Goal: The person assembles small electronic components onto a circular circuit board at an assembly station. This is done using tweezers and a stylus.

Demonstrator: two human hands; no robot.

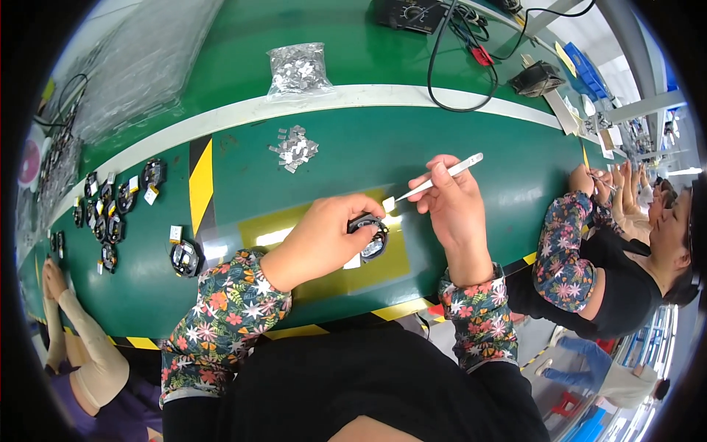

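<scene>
Both grips are full: left hand (324, 237) holds device (377, 246), right hand (455, 210) tweezers (443, 177); white piece (389, 204) (at their tips) may fall if pressure weakens.

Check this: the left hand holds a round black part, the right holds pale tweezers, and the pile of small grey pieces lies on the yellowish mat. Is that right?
Not quite: the head view shows the pile of small grey pieces on the green tabletop, beyond the yellowish mat. The left hand holds the round black part, and the right hand the pale tweezers.
</scene>
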